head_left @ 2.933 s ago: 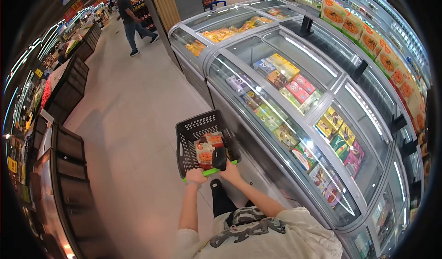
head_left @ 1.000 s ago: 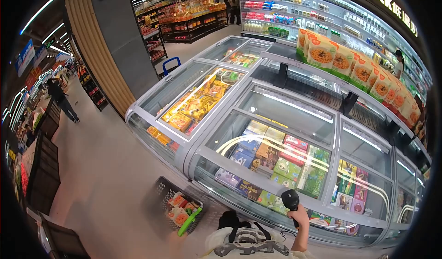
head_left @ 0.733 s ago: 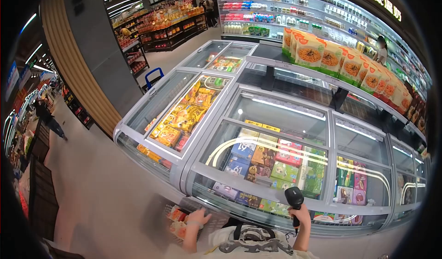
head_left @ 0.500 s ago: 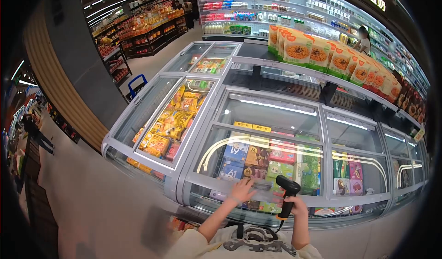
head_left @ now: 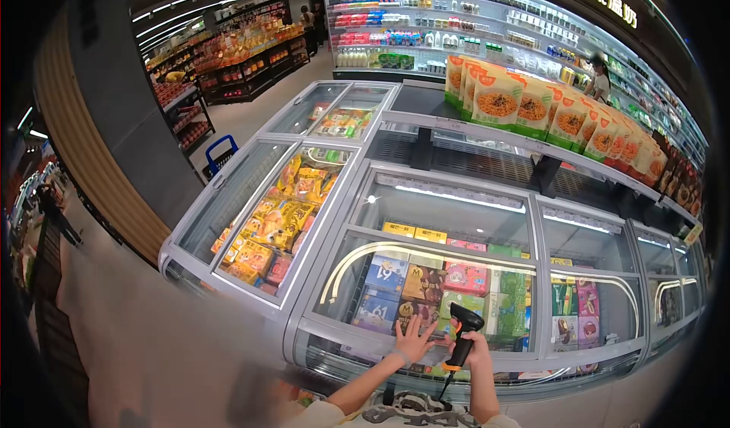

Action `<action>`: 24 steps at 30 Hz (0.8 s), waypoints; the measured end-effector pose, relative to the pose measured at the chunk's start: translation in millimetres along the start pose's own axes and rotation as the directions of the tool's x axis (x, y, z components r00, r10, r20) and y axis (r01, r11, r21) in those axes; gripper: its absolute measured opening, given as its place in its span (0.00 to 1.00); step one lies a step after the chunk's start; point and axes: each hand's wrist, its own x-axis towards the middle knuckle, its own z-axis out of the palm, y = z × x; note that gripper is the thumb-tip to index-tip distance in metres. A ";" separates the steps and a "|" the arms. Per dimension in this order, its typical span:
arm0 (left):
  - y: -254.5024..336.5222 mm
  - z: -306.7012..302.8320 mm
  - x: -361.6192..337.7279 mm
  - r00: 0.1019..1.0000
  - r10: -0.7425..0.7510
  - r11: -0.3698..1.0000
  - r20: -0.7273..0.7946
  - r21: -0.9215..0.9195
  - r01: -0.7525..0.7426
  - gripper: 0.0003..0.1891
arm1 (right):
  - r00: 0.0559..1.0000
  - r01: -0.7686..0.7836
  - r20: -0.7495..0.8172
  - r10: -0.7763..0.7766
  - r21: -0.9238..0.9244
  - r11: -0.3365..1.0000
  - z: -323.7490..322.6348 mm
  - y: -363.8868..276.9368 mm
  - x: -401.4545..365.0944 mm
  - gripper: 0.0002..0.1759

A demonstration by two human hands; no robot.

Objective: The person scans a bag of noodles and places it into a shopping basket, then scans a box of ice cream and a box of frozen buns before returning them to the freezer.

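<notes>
My right hand [head_left: 478, 349] is wrapped round the grip of a black handheld barcode scanner [head_left: 467, 318] with orange trim, and a cord hangs from its base. The scanner's head tilts up to the left, above the front part of a chest freezer [head_left: 426, 337]. Just left of it, my left hand [head_left: 414, 343] has its fingers spread, palm down, over the front edge of the sliding glass lid. Under the glass lie boxes of frozen treats, among them a brown box [head_left: 423, 282] marked M and a blue box [head_left: 385, 271] marked 61.
A second freezer [head_left: 283, 223] with yellow packages adjoins on the left. Noodle pouches [head_left: 498, 105] line a shelf above the freezers. Behind stand refrigerated dairy shelves [head_left: 426, 25]. A blue basket [head_left: 221, 153] is by the grey pillar [head_left: 122, 124]. A few people are farther off.
The scanner and my right hand have shifted left, closer to my left hand. My left hand has moved slightly right, its fingers more spread. The view has tilted a little.
</notes>
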 end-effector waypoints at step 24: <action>-62.1 5.5 224.5 0.999 0.011 0.999 -0.034 0.038 -0.010 0.33 | 0.994 0.038 -0.105 -0.032 0.057 0.998 26.2 -147.1 162.6 0.24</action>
